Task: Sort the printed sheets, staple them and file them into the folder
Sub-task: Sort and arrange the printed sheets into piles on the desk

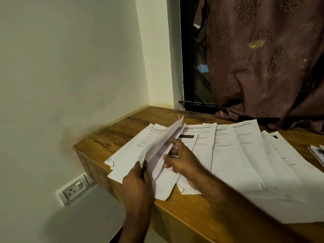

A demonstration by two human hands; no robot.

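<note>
1. At the left end of the wooden table (175,211), beside the wall, I hold a few lifted sheets (163,137) tilted up on edge so I can see what is printed beneath them.
2. My left hand (138,183) pinches the near edge of those sheets between thumb and fingers; that grip keeps them raised off the left pile (129,155).
3. My right hand (182,158) sits just beside them with its fingers loosely curled, the tips touching the lifted paper. I judge it is there to leaf through and separate pages.
4. The other printed sheets (245,155) lie fanned in overlapping rows across the table to my right, headings exposed, probably so each set can be told apart.
5. A smaller stack (317,153) rests at the far right edge.
6. I see no stapler or folder; sorting seems to be the step in hand.
</note>
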